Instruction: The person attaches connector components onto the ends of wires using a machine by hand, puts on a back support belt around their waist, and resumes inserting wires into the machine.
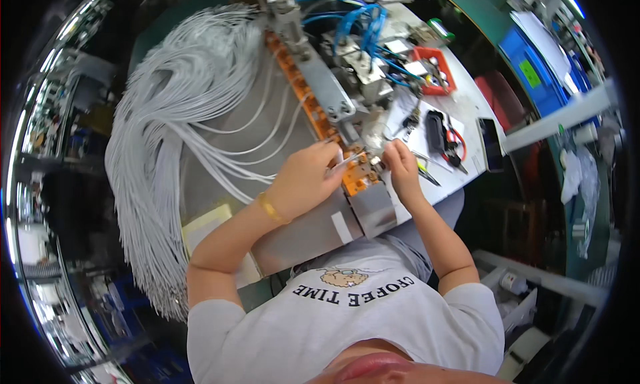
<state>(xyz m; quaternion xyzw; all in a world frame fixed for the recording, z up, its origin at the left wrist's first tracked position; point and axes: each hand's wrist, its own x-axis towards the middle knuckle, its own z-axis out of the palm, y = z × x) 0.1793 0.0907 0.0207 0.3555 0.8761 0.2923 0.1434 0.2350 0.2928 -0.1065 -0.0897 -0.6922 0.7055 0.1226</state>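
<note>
My left hand [310,177], with a yellow band at the wrist, is closed on a white cable [348,161] whose end points at the near end of an orange fixture rail [360,177]. Just right of that rail end, my right hand [402,165] is closed in a pinch. A small metallic piece [377,163] shows beside its fingertips; whether they hold it I cannot tell. Several white cables [247,161] run from a large bundle [180,71] across the metal work surface towards my left hand. A grey metal bar [327,84] lies along the rail.
Blue air tubes [363,27] loop over metal blocks behind the rail. On the white table stand a red bin [437,71], red-handled pliers [457,147], yellow-handled tweezers [427,173] and a dark phone [491,144]. A blue box [533,71] stands at far right.
</note>
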